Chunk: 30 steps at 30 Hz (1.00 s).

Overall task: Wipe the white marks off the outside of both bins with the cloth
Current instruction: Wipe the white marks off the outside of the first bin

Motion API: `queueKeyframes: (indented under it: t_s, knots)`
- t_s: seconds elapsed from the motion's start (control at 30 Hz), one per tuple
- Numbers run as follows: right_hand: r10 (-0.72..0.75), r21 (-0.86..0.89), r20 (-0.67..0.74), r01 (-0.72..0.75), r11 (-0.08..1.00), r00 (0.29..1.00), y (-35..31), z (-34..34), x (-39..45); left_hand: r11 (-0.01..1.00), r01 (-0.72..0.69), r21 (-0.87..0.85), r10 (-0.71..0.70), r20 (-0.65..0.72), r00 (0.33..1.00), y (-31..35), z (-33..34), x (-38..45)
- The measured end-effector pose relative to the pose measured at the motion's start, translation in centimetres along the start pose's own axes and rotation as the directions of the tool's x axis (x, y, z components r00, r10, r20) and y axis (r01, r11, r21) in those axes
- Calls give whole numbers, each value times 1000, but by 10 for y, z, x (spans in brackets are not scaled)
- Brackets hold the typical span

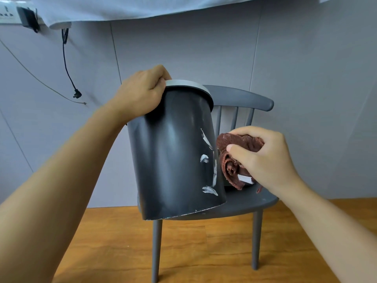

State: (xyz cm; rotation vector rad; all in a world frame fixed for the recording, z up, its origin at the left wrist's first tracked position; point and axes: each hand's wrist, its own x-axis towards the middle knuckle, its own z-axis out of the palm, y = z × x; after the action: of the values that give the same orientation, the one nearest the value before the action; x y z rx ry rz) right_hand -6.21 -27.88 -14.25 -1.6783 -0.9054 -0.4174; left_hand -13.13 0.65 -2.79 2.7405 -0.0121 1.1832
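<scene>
Bin [173, 154], dark grey, on chair [251, 201]: left hand [140, 92] grips rim, tilting it; right hand [263, 158] clutches brown cloth [230, 160] just beside white marks [206, 158]. Marks unwiped here; second bin not seen. Task apparently early.

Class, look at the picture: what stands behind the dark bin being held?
Behind the dark bin stands a grey chair; its backrest, spindles and part of the seat show. The bin hides the rest of the seat and anything resting there, so a second bin cannot be confirmed.
</scene>
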Motion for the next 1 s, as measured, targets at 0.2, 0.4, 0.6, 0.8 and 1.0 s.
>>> queueKeyframes:
  t_s: [0.2, 0.4, 0.6, 0.8, 1.0]
  knots:
    - [9, -7, 7, -8, 1000, 1000, -1, 7, 3, 962, 49, 269, -25, -91, 996, 8, 3, -4]
    - [16, 24, -9, -16, 1000, 1000, -2, 8, 6, 998, 38, 57, -42, 61, 997, 8, -10, 1]
    - [16, 12, -5, -16, 1000, 1000, -5, 9, 7, 972, 67, 226, -47, -91, 995, 13, 5, 3]
    - [-18, -11, -32, 18, 1000, 999, -13, 6, 12, 976, 9, 217, 46, -244, 969, 17, 13, -5]
    - [-80, -77, -134, 70, 995, 988, -20, -7, 25, 993, -103, 64, 117, -287, 951, 35, 20, -10]
